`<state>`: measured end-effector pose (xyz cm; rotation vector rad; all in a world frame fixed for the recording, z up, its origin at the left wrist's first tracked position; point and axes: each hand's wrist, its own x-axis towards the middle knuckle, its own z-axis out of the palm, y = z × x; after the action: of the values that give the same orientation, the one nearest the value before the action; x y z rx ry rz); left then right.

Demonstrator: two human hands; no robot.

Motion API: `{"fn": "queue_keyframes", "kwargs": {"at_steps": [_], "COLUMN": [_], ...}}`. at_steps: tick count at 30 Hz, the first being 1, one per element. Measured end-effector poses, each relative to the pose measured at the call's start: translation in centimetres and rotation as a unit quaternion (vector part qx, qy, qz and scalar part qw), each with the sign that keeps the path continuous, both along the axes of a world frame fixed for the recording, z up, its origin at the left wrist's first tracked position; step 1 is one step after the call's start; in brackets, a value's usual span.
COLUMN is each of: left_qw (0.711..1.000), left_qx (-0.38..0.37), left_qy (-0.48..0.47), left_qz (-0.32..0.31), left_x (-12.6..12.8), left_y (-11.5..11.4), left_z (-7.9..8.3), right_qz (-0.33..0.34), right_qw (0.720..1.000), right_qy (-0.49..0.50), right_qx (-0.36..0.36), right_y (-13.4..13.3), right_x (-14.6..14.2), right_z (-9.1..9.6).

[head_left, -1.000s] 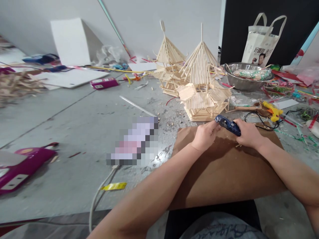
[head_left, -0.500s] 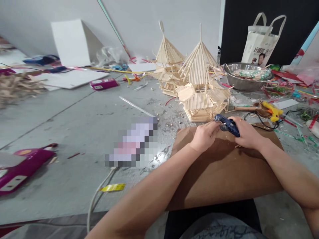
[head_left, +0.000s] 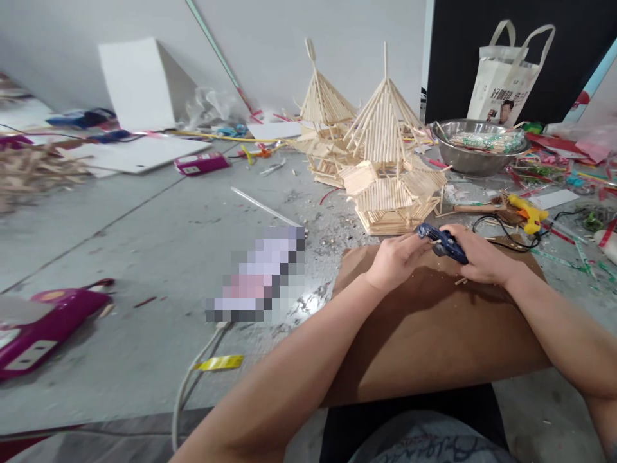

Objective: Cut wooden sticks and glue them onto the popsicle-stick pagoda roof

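Observation:
My right hand [head_left: 482, 256] is closed round a dark-blue hand-held cutter [head_left: 448, 245], its jaws pointing left. The fingers of my left hand [head_left: 396, 260] pinch together at the tool's jaws, on what appears to be a thin wooden stick [head_left: 436, 242]; most of it is hidden by the fingers. Both hands are above a brown board [head_left: 414, 341] at the table's near edge. A few short stick pieces [head_left: 461, 281] lie on the board below my right hand. Just beyond the hands stands a pavilion model [head_left: 385, 193] built of pale wooden sticks, with a pointed roof.
A second stick model [head_left: 325, 106] stands behind the first. To the right are a steel bowl [head_left: 475, 161] with bagged sticks, a yellow glue gun [head_left: 530, 213] and a white tote bag [head_left: 504, 87]. Leftward lie a blurred-out phone [head_left: 260, 270] on a cable and a purple power strip [head_left: 53, 328].
Both hands and the cutter have shifted very slightly to the right. The hold on the tool looks the same, and the models have not moved.

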<state>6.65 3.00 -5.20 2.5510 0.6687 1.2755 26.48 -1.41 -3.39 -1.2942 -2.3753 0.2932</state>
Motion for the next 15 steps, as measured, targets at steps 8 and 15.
{"fn": "queue_keyframes", "kwargs": {"at_steps": [8,15], "left_qw": [0.879,0.926], "left_qx": [-0.450,-0.365], "left_qy": [-0.010,0.030], "left_qz": [-0.156,-0.095], "left_x": [0.3,0.0], "left_y": [-0.9,-1.0], "left_z": [1.0,1.4], "right_qz": [0.022,-0.013], "right_qw": [1.000,0.999], "right_qy": [-0.011,-0.040], "right_qx": [0.008,0.029], "right_y": [0.1,-0.1], "right_x": [0.4,0.1], "right_z": [0.0,-0.1]}}
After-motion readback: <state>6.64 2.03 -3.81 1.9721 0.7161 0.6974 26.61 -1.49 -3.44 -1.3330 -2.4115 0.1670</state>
